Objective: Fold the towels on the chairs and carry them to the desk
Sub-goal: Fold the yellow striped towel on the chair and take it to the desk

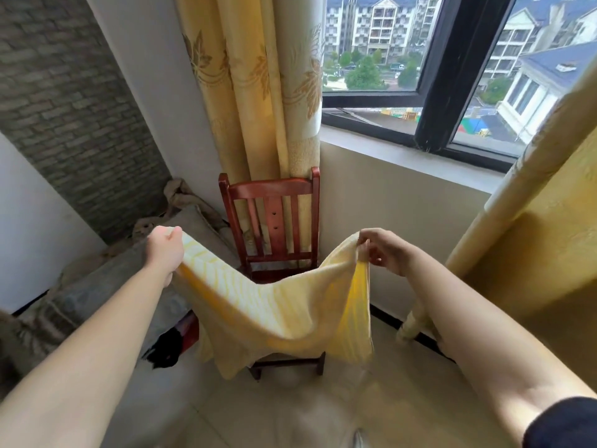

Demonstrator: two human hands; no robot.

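A pale yellow striped towel hangs spread in the air between my two hands, sagging in the middle. My left hand grips its left top corner in a fist. My right hand pinches the right top corner between thumb and fingers. Behind the towel stands a red-brown wooden chair in the corner; the towel hides its seat and most of its legs. No desk is in view.
A yellow patterned curtain hangs behind the chair. A second curtain falls at the right. A grey cushioned sofa with a dark item beside it lies at the left. The window and sill are above. Pale tiled floor lies below.
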